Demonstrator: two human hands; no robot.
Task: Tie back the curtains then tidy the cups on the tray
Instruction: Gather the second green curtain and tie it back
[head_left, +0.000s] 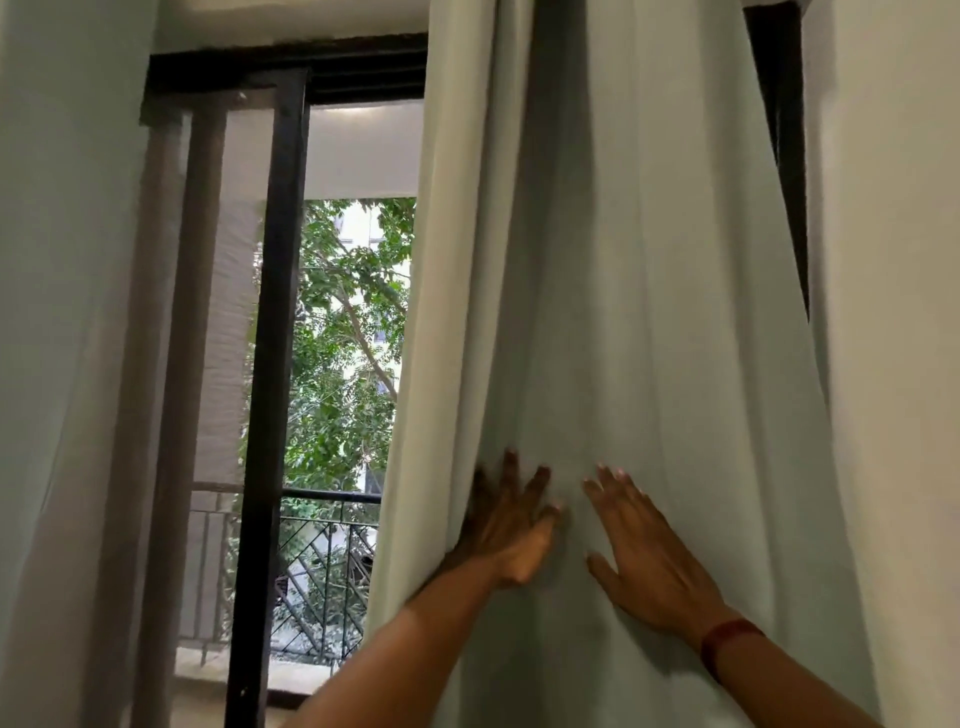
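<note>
The left hand (511, 525) is laid with spread, straight fingers against the pale curtain (623, 312), just inside its free edge; nothing is gripped. Just to its right, the right hand (647, 551) is pressed flat on the same fabric with its fingers straight, and a red wristband (727, 642) is worn below it.

The cloth is only being pushed, not gathered. The folds between and above the hands can therefore be expected to slide out and fall open once the pressure is eased. No tie-back is seen near either hand. If one hangs behind the fabric, a hand would have to be freed to find it, and the bunch would probably be lost.

To the left of the hands, the dark window frame (275, 364) and the balcony railing (322, 545) are exposed. Further left, a second curtain (62, 364) hangs loose and untied. The tray and cups are not in view.
</note>
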